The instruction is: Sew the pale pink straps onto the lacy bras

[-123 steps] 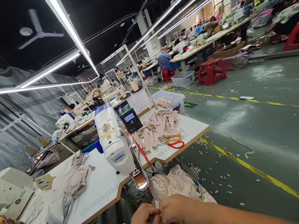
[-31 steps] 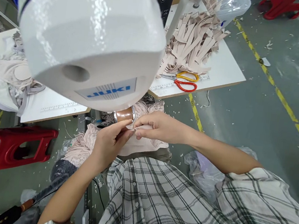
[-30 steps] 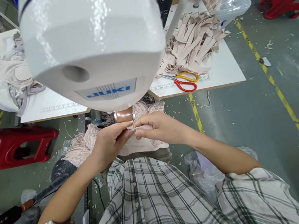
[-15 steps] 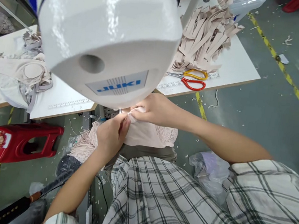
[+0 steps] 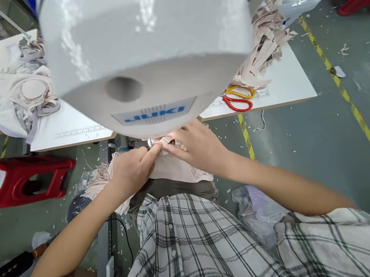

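A pale pink lace bra [image 5: 174, 169] lies over my lap, its upper edge brought up to the small metal-edged arm of a white sewing machine [image 5: 126, 66]. With the index finger stretched out, my left hand [image 5: 134, 168] presses the cloth at that arm, its other fingers curled. From the other side my right hand [image 5: 200, 147] closes round a narrow folded part of the bra, thumb below and fingers above. The machine head hangs just over both hands and hides the needle area.
Red-and-yellow-handled scissors [image 5: 239, 99] and a heap of beige fabric strips [image 5: 263, 49] lie on the white table [image 5: 295, 80] at right. More garments [image 5: 32, 92] lie on its left part. A red stool [image 5: 21, 181] stands at lower left; lace pieces [image 5: 100, 182] hang beside my lap.
Seconds ago my hands worked the bra in front of the machine; now they hold it at the machine's arm. In the last half second my left index finger has stretched out onto the cloth.
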Demonstrator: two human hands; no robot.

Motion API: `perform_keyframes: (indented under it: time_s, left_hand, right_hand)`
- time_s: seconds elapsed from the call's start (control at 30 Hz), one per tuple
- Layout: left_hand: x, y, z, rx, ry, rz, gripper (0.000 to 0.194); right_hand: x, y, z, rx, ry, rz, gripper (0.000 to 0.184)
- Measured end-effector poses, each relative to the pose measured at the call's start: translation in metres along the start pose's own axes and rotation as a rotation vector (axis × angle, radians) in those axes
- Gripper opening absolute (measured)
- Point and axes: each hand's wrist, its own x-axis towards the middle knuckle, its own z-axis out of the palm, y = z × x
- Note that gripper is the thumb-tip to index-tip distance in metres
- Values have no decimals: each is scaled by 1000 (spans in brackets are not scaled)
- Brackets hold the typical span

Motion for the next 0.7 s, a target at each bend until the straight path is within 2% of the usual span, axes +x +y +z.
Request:
perform_keyframes:
  time_s: [0.1,0.17,0.33,0.4,0.53,0.63,0.7]
  left_hand:
    - [3,7,-7,-17,-36,-56,32]
    - [3,1,-6,-43,-34,-36,33]
    - [-1,-35,2,-58,-56,225,47]
    - [0,-39,2,-44,-71,250,50]
    - [7,-20,-6,13,-76,163,39]
    - [10,1,-13,58,-76,88,36]
    - [12,14,-15,92,-62,58,37]
  right_hand:
    - [-18,4,20,-104,217,-34,22]
    - [-24,5,29,-143,283,-39,20]
    - [-21,3,31,-118,305,-59,21]
    - [-21,3,30,-36,286,-32,23]
    - [-31,5,39,257,181,112,29]
    - [-38,5,48,424,225,221,42]
    - [-37,6,48,400,251,219,39]
